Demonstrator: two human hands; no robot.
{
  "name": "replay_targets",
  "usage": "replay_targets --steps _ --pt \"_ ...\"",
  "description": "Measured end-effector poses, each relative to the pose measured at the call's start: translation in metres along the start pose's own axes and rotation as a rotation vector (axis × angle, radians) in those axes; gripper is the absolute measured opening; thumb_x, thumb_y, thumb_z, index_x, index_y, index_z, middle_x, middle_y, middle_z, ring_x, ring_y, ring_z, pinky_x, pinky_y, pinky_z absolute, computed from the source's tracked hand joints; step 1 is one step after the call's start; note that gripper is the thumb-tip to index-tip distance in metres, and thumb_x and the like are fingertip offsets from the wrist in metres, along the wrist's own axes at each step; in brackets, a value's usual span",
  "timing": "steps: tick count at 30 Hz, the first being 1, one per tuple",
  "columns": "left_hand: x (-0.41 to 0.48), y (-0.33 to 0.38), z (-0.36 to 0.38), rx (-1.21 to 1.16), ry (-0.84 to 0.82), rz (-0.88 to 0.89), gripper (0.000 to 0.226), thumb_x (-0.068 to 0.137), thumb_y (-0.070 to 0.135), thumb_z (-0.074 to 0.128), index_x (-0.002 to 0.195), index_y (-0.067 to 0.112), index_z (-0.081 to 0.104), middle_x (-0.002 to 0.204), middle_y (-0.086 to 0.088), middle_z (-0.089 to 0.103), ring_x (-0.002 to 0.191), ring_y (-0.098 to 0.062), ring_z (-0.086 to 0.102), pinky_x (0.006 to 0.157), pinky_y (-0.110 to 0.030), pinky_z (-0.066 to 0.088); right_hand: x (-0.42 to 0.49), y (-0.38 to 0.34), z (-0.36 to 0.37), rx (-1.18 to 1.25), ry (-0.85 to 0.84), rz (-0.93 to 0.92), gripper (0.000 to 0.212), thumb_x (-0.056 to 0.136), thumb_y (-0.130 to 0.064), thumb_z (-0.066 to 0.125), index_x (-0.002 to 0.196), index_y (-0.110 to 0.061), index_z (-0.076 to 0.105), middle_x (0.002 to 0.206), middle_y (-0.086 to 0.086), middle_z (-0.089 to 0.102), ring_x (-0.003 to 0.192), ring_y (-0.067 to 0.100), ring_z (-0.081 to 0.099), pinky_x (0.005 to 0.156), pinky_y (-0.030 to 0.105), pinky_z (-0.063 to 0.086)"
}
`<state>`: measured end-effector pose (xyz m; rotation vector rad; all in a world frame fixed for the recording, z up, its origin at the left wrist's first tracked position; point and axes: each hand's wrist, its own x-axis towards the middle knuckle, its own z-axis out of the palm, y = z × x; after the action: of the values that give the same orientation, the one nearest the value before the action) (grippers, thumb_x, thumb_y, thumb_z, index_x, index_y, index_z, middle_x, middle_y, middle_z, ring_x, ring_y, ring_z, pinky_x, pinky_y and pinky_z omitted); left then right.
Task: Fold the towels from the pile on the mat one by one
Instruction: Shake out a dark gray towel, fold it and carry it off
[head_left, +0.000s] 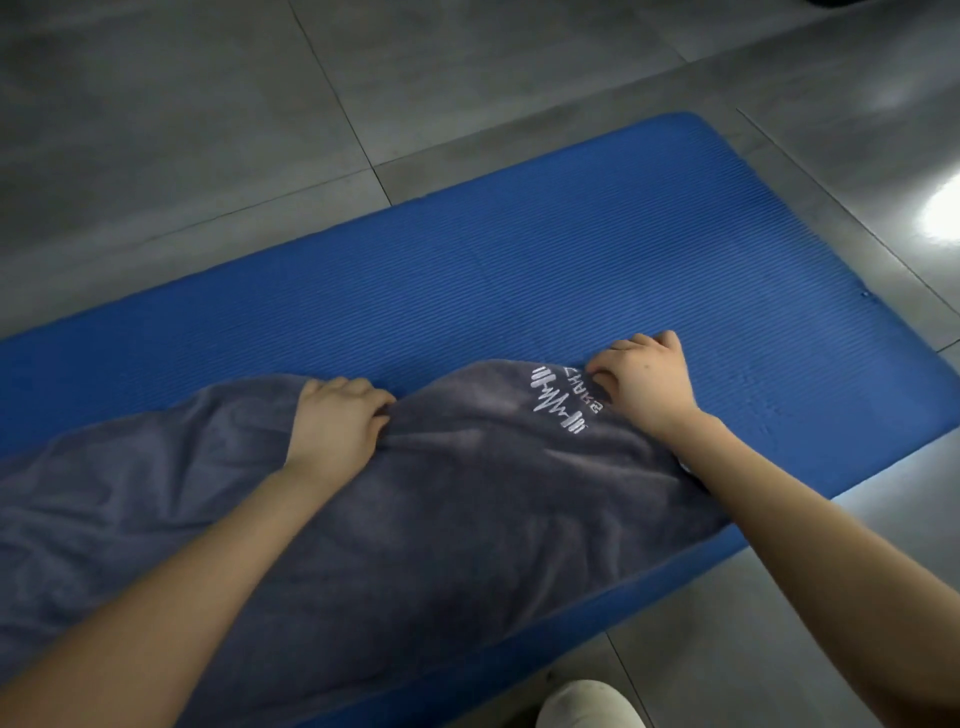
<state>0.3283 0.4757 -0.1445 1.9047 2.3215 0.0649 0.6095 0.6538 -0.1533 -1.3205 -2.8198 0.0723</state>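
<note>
A grey towel (441, 519) with a white embroidered logo lies spread along the near part of the blue ribbed mat (597, 270). My left hand (335, 423) grips the towel's far edge near its middle, fingers curled into the cloth. At the far right corner, beside the logo, my right hand (641, 382) pinches the same edge. The edge dips between the two hands. The towel's left end runs out of view.
Grey floor tiles (208, 130) surround the mat. A bright light reflection (940, 218) glares on the floor at the right. A white shoe tip (587, 704) shows at the bottom edge, just off the mat's near side.
</note>
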Motion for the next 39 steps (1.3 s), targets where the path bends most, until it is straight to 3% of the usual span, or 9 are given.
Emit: replay_targets --steps 3,7,9,13,17,22,26,30,39 --pt "-0.037 0.002 -0.008 -0.025 0.164 0.217 0.029 0.083 0.023 0.044 0.084 0.017 0.072 0.072 0.001 0.063 0.065 -0.023 0.058 0.065 -0.034 0.039 -0.055 0.007 -0.018 0.056 0.278 -0.110 0.018 0.085 -0.022 0.053 0.080 -0.024 0.070 0.070 -0.005 0.063 0.069 0.026 0.058 0.069 0.036 0.029" --pt "-0.078 -0.005 -0.009 0.055 -0.071 0.469 0.031 0.082 0.040 0.042 0.077 0.030 0.071 0.069 0.013 0.062 0.065 -0.011 0.060 0.066 -0.027 0.044 -0.131 0.011 -0.023 -0.003 0.041 -0.387 0.015 0.071 -0.020 0.056 0.067 -0.031 0.067 0.059 -0.013 0.056 0.062 0.018 0.056 0.066 0.032 0.028" --pt "-0.077 -0.007 -0.009 0.001 -0.102 0.436 0.031 0.081 0.042 0.042 0.072 0.030 0.070 0.067 0.015 0.062 0.063 -0.009 0.060 0.064 -0.027 0.047 -0.140 0.010 -0.016 0.026 -0.038 -0.450 0.014 0.061 -0.017 0.065 0.060 -0.030 0.061 0.053 -0.013 0.052 0.058 0.014 0.051 0.062 0.030 0.031" --pt "-0.049 -0.009 -0.007 -0.022 0.000 0.220 0.027 0.082 0.038 0.051 0.086 0.021 0.072 0.079 0.005 0.066 0.071 -0.020 0.062 0.064 -0.035 0.045 -0.109 -0.004 -0.021 0.171 0.065 -0.125 0.029 0.082 -0.037 0.045 0.076 -0.024 0.069 0.065 -0.009 0.064 0.062 0.020 0.058 0.063 0.028 0.031" --pt "-0.035 -0.005 0.001 0.051 -0.255 0.106 0.034 0.086 0.043 0.059 0.118 0.030 0.063 0.109 0.009 0.064 0.100 -0.017 0.057 0.085 -0.035 0.035 -0.075 -0.011 -0.007 -0.019 -0.099 0.020 0.040 0.084 -0.055 0.051 0.102 -0.025 0.069 0.078 -0.005 0.068 0.074 0.026 0.059 0.069 0.035 0.035" --pt "-0.037 -0.006 0.001 -0.018 -0.147 0.099 0.020 0.080 0.034 0.069 0.100 0.030 0.069 0.084 0.011 0.065 0.084 -0.014 0.059 0.076 -0.027 0.027 -0.072 -0.012 -0.007 0.043 -0.023 -0.110 0.005 0.076 -0.035 0.072 0.074 -0.031 0.070 0.067 -0.009 0.059 0.065 0.019 0.051 0.066 0.032 0.026" --pt "-0.046 -0.020 -0.003 -0.094 -0.083 0.184 0.020 0.066 0.019 0.083 0.082 0.025 0.073 0.072 0.010 0.065 0.067 -0.017 0.062 0.067 -0.034 0.041 -0.110 -0.013 -0.016 0.120 0.157 -0.306 0.021 0.087 -0.032 0.050 0.077 -0.026 0.068 0.072 -0.005 0.058 0.064 0.022 0.050 0.065 0.034 0.028" --pt "-0.058 -0.026 0.002 -0.102 -0.084 0.257 0.023 0.065 0.012 0.083 0.083 0.019 0.070 0.075 0.007 0.064 0.067 -0.018 0.062 0.066 -0.034 0.047 -0.158 -0.019 -0.001 -0.053 0.023 -0.459 0.020 0.082 -0.024 0.052 0.090 -0.027 0.070 0.079 -0.006 0.060 0.066 0.021 0.049 0.064 0.034 0.029" --pt "-0.064 -0.038 0.004 -0.096 -0.030 0.207 0.013 0.071 0.007 0.078 0.076 0.012 0.066 0.070 0.000 0.060 0.061 -0.022 0.059 0.061 -0.035 0.047 -0.140 -0.045 -0.018 0.023 0.063 0.088 0.038 0.084 -0.050 0.044 0.078 -0.021 0.068 0.061 -0.005 0.064 0.059 0.024 0.058 0.067 0.035 0.041"
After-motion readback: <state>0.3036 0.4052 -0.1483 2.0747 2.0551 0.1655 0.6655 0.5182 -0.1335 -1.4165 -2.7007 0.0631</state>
